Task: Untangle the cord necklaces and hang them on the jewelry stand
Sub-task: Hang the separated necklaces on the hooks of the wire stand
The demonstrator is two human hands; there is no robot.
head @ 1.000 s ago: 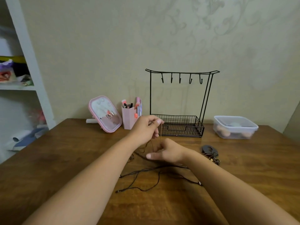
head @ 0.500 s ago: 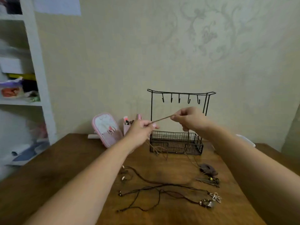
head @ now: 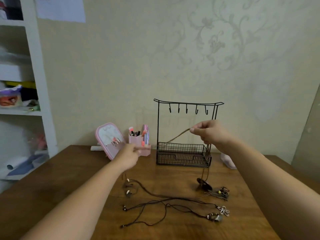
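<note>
Fingers of my right hand (head: 210, 134) pinch a tan cord (head: 178, 136) raised before the stand (head: 186, 135); my left hand (head: 128, 157) looks curled, grip unclear. I see dark necklaces (head: 166, 203) tangled on the table (head: 52, 187).

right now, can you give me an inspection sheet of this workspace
surface: brown wooden table, bare wood at the near left.
job's things: black wire jewelry stand with five hooks, none holding anything; light brown cord necklace lifted in front of the stand; dark cord necklaces lying tangled on the table with pendants at the right.
clutter: pink framed mirror, pink brush holder.
grippers: right hand pinches the light brown cord; left hand is blurred, its hold unclear.
cables: nothing seen.
surroundings: patterned beige wall, white shelving unit at left.
</note>
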